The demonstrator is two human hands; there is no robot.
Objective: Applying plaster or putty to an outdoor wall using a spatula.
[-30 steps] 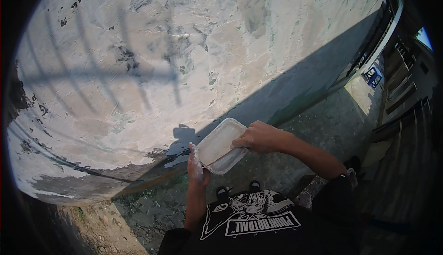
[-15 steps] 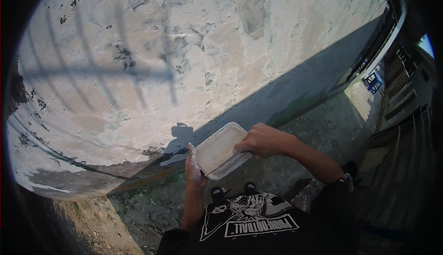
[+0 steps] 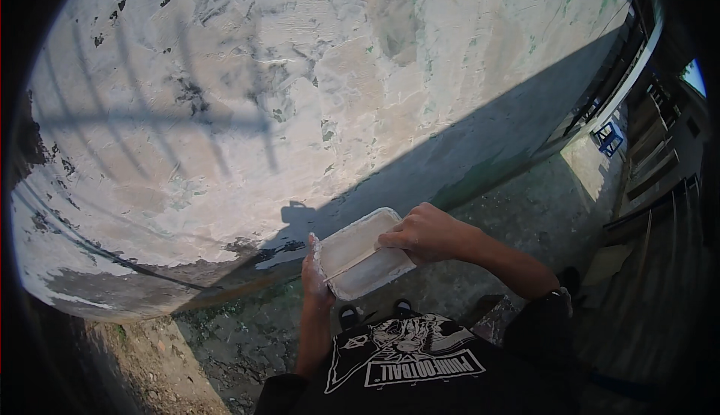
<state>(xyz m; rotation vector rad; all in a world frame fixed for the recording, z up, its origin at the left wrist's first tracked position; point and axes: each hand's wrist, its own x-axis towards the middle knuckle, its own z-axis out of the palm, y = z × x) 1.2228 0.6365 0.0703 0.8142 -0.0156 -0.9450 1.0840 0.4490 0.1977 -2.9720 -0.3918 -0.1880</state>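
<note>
In front of my body, my left hand grips the near left end of a shallow white rectangular tray, its thumb up along the rim. Pale smears like putty coat the tray's rim and inside. My right hand is closed at the tray's right side, its fingers curled over something thin inside. From those fingers a straight pale edge runs across the tray toward its left end; it looks like a flat scraper blade. Whatever handle it has is hidden in my fist. White residue marks my left hand's fingers.
A patchy plastered wall with peeling spots fills the far side, sunlit above and shaded below. A dark cable runs along its lower left. Rough concrete lies underfoot; a blue stool stands far right, with boards nearer.
The tray sits slightly lower and more of its near inner side shows. The straight edge has shifted across the tray toward the wall, with my right hand still closed.
</note>
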